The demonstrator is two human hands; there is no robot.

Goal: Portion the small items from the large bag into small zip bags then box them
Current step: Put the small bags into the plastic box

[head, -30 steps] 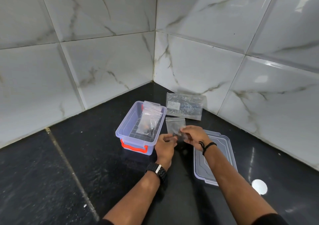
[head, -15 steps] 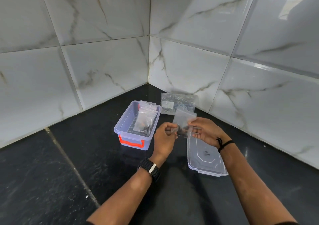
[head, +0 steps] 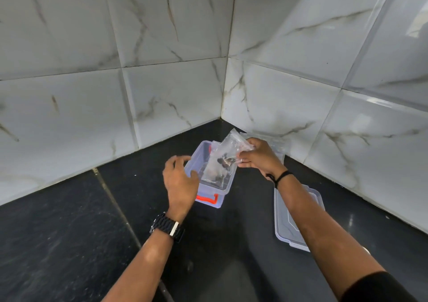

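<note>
Two hands work over a black counter [head: 69,244] set into a corner of marble-look wall tiles [head: 162,35]. The right hand [head: 259,157] pinches a small zip bag [head: 228,154] by its edge between thumb and curled fingers; the bag hangs tilted over the clear storage box [head: 228,186], its dark small items [head: 224,161] gathered low in the plastic. Whether the bag's lower end touches what already lies in the box cannot be told, since clear plastic overlaps clear plastic there (at least one more bag seems to sit inside). The left hand [head: 179,181] holds nothing, fingers spread and loosely bent, hovering at the box's 9 o'clock side with its fingertips just over the near-left rim; contact with the rim is unclear. The box has a red latch [head: 207,198] on its near wall, at 6 o'clock

The large bag [head: 276,145] lies at 1 o'clock from the box, against the right-hand wall and mostly hidden behind the right hand. The box's lid [head: 289,230] lies flat at 4 o'clock from the box, well apart from it, partly covered by the right forearm. A black watch [head: 168,227] is on the left wrist, a black cord [head: 279,176] on the right

Open counter stretches from 6 to 9 o'clock of the box, crossed by one pale seam [head: 115,209]; the walls close in near 12 and 3 o'clock
</note>
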